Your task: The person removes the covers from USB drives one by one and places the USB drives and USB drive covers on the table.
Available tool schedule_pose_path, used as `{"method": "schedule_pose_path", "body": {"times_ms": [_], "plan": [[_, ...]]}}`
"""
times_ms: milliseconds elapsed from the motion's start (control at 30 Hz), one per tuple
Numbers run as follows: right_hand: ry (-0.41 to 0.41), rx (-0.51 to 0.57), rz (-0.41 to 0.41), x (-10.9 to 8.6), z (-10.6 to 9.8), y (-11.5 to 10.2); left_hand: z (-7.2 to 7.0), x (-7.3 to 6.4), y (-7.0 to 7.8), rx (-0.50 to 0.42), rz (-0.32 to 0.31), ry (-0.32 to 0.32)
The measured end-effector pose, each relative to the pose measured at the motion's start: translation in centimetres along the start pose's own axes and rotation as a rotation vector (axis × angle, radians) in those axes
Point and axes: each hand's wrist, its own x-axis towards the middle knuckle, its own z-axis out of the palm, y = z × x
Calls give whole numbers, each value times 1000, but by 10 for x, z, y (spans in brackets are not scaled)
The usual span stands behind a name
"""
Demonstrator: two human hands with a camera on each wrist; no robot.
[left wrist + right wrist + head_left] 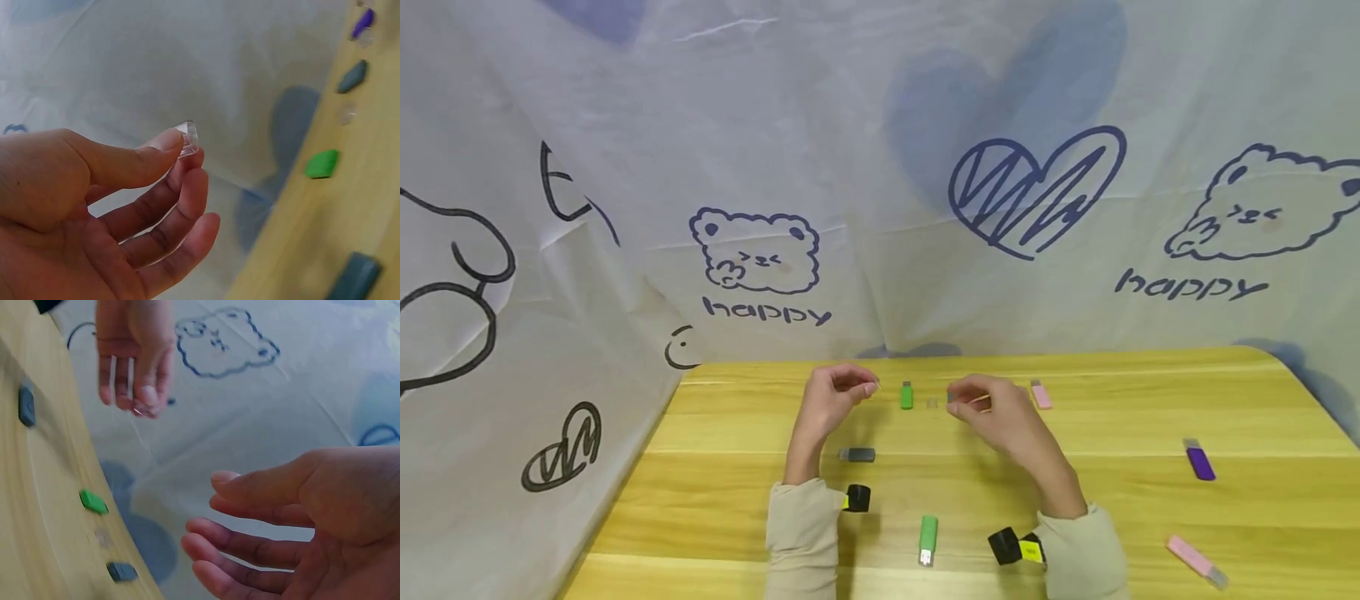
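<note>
Between thumb and forefinger my left hand [833,404] pinches a small clear plastic cap [189,139], held up above the table. My right hand [996,410] is raised with loosely bent fingers and nothing between them, as the right wrist view shows. A green USB stick [907,396] lies on the table between the hands. To its right is another clear cap [932,403], then a dark grey USB stick [122,571], largely hidden by my right hand in the head view. Another dark grey USB stick [857,455] lies close to the left wrist.
Nearer me lies a second green USB stick [928,540] with its metal plug bare. Pink USB sticks lie at the back [1041,395] and front right [1195,560], a purple one [1200,461] at right. A printed cloth [880,208] hangs behind the wooden table [715,517].
</note>
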Motion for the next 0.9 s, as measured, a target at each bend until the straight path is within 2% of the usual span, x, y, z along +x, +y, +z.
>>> {"method": "schedule_pose_path", "body": {"times_ms": [133, 267, 367, 567, 733, 900], "plan": [[21, 1, 8, -2, -14, 8, 9, 2, -6, 45, -20, -58], [41, 32, 24, -6, -30, 15, 12, 7, -8, 135, -58, -70], [64, 60, 43, -11, -44, 19, 10, 15, -9, 216, -70, -70], [81, 120, 80, -23, -70, 25, 10, 35, -14, 353, -75, -137], [94, 142, 92, -29, -81, 28, 12, 47, -20, 412, -91, -182], [102, 141, 90, -33, -86, 30, 16, 52, -26, 436, -107, -213]]}}
